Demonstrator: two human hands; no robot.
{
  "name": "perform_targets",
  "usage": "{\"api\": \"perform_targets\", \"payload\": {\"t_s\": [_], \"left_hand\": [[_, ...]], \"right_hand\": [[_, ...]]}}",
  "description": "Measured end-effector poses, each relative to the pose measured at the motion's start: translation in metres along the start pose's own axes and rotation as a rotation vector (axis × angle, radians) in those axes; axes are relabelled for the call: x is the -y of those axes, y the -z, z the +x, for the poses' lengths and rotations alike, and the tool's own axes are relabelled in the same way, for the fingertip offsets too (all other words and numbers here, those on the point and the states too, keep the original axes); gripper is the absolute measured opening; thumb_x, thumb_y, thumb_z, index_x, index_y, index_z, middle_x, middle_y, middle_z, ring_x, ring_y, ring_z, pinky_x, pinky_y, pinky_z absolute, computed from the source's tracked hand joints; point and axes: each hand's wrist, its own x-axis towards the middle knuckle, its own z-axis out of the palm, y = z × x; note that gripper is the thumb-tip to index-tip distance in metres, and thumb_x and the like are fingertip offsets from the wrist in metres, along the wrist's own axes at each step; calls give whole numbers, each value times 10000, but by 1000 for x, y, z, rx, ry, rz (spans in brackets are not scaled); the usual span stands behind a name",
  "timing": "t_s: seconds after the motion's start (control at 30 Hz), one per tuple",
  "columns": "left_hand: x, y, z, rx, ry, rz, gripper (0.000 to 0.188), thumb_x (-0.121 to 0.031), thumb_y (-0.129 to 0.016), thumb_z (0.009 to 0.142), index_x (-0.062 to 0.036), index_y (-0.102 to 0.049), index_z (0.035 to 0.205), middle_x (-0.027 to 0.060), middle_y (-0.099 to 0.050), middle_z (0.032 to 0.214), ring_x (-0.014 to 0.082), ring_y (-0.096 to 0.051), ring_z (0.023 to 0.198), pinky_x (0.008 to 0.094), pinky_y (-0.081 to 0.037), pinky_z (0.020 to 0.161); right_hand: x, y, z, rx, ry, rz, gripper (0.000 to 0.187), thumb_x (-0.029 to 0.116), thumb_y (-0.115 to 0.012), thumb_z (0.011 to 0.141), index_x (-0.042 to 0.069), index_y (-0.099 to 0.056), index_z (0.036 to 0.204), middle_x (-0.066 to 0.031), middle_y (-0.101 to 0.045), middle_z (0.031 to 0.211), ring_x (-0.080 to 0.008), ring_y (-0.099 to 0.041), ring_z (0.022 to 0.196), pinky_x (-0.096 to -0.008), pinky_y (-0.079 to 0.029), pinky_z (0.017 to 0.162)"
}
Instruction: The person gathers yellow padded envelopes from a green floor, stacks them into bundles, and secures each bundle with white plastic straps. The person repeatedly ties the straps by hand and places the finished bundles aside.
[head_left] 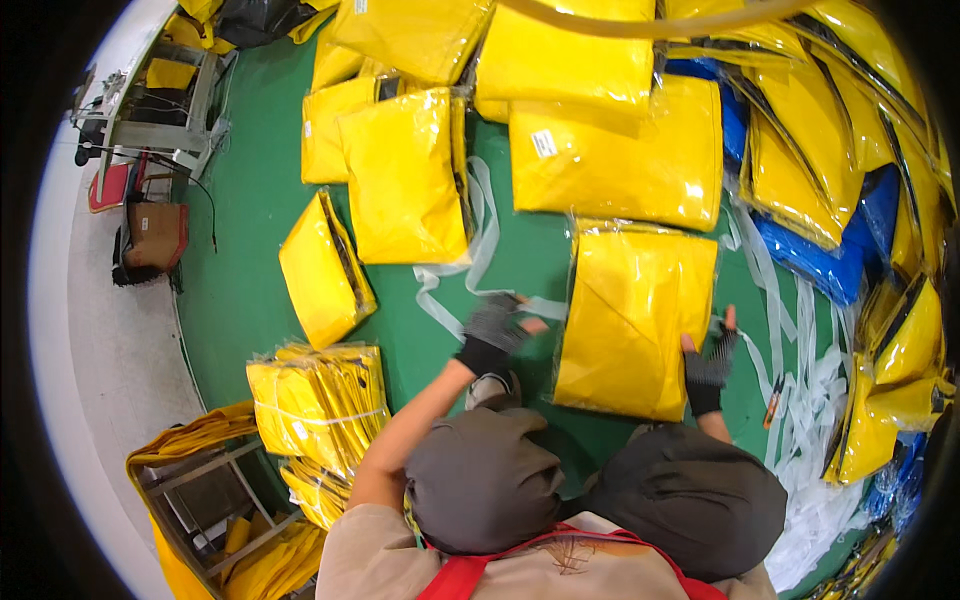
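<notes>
"Details first: how did things stand?"

"Right hand (710, 365), gloved, was spread with thumb and fingers apart, the thumb overlapping the right edge of the yellow packet (635, 320). I couldn't tell whether it pressed there."

"And the other?"

"Left hand (499, 326) stood off the packet's left side, thumb and finger apart too, with a white strip (547, 307) running from the fingertips toward the packet. Whether they pinched it, I couldn't tell."

"Which was nearer?"

"The right, clearly. The packet lay on the green floor (250, 250) between the two, its long axis running forward, far end leaning slightly right. So it was rightward of the left hand and leftward of the right."

"Beyond that?"

"More yellow packets (405, 175) lay farther ahead, a tied stack (312, 400) sat to the left, and loose white strips (812, 440) heaped up on the right."
</notes>
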Motion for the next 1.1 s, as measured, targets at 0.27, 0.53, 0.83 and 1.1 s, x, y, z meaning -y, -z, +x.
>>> {"api": "perform_targets", "payload": {"t_s": [0.27,0.53,0.83,1.1], "left_hand": [[300,208,98,-85,879,14,933,-654,-586,693,54,-390,1267,215,-440,1274,307,-417,1182,306,-312,982],[254,220,126,-225,294,-340,431,-342,-654,794,8,-580,1035,59,-602,977,137,-550,811,295,-464,725],[37,318,29,-387,178,-717,378,-209,-513,888,31,-491,1179,141,-525,1171,212,-541,998,334,-440,862],[-42,-17,0,325,480,-983,284,-203,-586,854,-7,-579,1060,50,-619,963,117,-566,848,268,-455,737]], "right_hand": [[28,-13,-5,713,307,-600,887,631,-571,661,158,-307,1364,-218,-130,1440,-439,-110,1312,-608,-119,998],[33,14,7,767,267,-667,804,609,-516,737,186,-277,1378,-179,-128,1449,-418,-121,1315,-610,-186,981],[69,36,52,629,-53,350,802,487,-630,749,125,-282,1374,-104,-413,1335,-246,-390,1231,-349,-344,983],[76,56,50,628,-318,491,1009,302,-746,677,4,-103,1394,-146,-284,1384,-245,-304,1259,-327,-249,1038]]}}
